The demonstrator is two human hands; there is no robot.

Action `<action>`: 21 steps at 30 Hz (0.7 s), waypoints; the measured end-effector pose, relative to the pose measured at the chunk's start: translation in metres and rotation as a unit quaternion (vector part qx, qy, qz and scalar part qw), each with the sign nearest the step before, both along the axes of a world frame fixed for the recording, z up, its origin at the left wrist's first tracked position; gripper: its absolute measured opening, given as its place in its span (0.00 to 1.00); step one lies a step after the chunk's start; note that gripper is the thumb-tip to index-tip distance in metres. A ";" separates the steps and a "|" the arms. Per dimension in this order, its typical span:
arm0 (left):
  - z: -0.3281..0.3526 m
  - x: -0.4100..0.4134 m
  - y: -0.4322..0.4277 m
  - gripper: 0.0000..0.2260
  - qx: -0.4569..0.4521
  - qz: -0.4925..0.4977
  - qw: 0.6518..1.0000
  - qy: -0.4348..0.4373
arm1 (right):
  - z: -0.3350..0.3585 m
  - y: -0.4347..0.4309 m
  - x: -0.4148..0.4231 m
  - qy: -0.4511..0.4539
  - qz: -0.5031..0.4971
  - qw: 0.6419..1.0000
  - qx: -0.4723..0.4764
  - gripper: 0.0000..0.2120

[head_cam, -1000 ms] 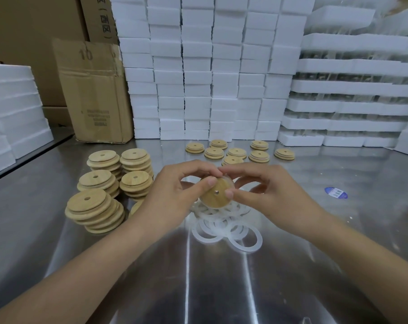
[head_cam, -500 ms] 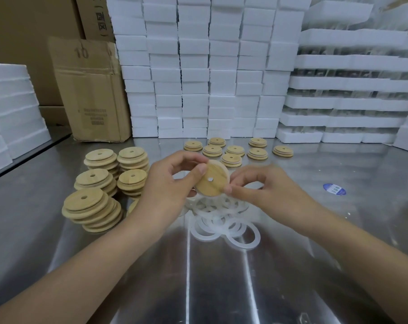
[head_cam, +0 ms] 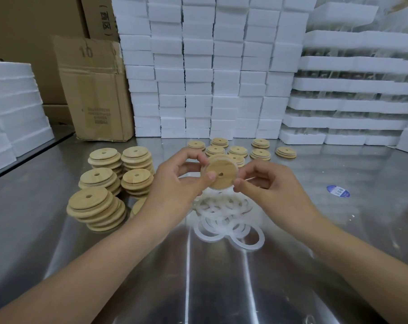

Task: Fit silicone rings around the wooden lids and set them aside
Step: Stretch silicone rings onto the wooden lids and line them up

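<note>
Wooden lid (head_cam: pixel 221 174) is tilted in the air above the loose silicone rings (head_cam: pixel 226 222) on the tabletop (head_cam: pixel 327 232). I see my left hand (head_cam: pixel 175 187) pinching its left edge, fingers (head_cam: pixel 189 155) curled. My right hand (head_cam: pixel 271 185) pinches its right rim.

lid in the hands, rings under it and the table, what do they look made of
Lid: wood, possibly bamboo; matte tan with faint grain streaks.
Rings: translucent milky white, thin and flat, which fits silicone.
Table: metal, probably stainless steel; brushed sheen with bright streaked reflections.
</note>
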State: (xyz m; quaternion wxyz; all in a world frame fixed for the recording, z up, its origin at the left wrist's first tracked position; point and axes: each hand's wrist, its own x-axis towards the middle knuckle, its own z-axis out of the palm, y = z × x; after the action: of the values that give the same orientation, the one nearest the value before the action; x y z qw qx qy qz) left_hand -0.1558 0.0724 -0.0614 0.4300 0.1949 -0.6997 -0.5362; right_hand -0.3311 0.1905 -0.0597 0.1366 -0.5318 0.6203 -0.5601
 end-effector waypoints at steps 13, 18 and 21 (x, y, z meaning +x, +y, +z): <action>-0.008 0.002 -0.006 0.11 -0.141 0.091 0.980 -0.110 | 0.002 0.006 0.000 0.211 -0.043 0.972 -0.095 0.10; -0.008 -0.001 -0.008 0.07 -0.036 0.059 0.992 -0.110 | 0.005 -0.001 -0.012 0.042 -0.017 0.995 -0.090 0.06; -0.007 -0.002 -0.009 0.08 -0.028 0.062 0.991 -0.113 | 0.000 -0.008 -0.051 -0.044 -0.094 0.994 -0.030 0.07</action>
State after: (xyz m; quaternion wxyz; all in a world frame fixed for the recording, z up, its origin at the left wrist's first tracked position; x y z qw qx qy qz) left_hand -0.1574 0.0639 -0.0684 0.3860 0.2853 -0.7448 -0.4635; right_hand -0.3823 0.1829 -0.0593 0.0945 -0.4494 0.6437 -0.6121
